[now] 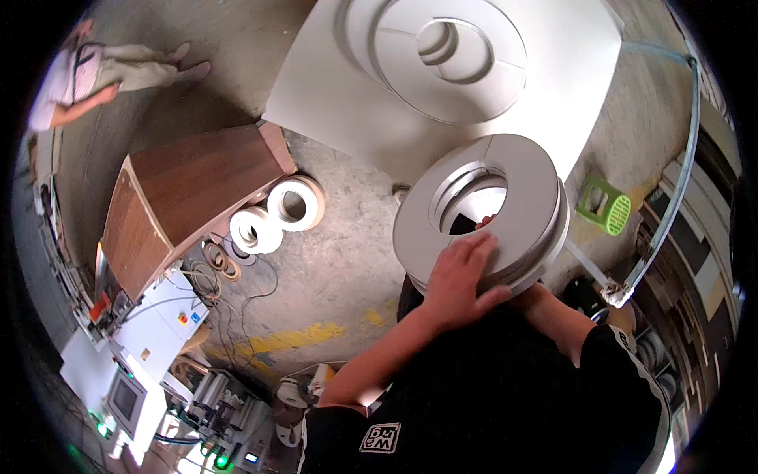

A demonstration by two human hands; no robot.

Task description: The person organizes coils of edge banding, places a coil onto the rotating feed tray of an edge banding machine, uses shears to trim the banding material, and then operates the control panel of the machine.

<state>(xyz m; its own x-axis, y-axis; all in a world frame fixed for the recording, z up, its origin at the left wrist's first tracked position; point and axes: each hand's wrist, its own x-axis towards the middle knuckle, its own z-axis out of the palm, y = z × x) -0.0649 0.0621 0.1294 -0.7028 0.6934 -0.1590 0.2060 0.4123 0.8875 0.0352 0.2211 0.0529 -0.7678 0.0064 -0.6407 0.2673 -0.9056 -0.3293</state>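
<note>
A stack of thick grey rings (527, 175), made of flat segments with seams, is held tilted in front of my body. My left hand (458, 280) lies flat on the top ring's near side, fingers stretched toward the hole and thumb out to the right. My right forearm passes under the stack. Fingertips of my right hand (487, 222) show inside the hole, gripping the rings from below; the rest of that hand is hidden. Beyond, more grey rings (505, 59) lie on a large white board (316, 95).
At the left stand a brown wooden cabinet (197, 186) and rolls of edge tape (296, 204) on the concrete floor. A machine with a screen (126, 397) and cables is lower left. A green stool (604, 207) and metal pipe frame (685, 158) are right. Another person (103, 79) stands far left.
</note>
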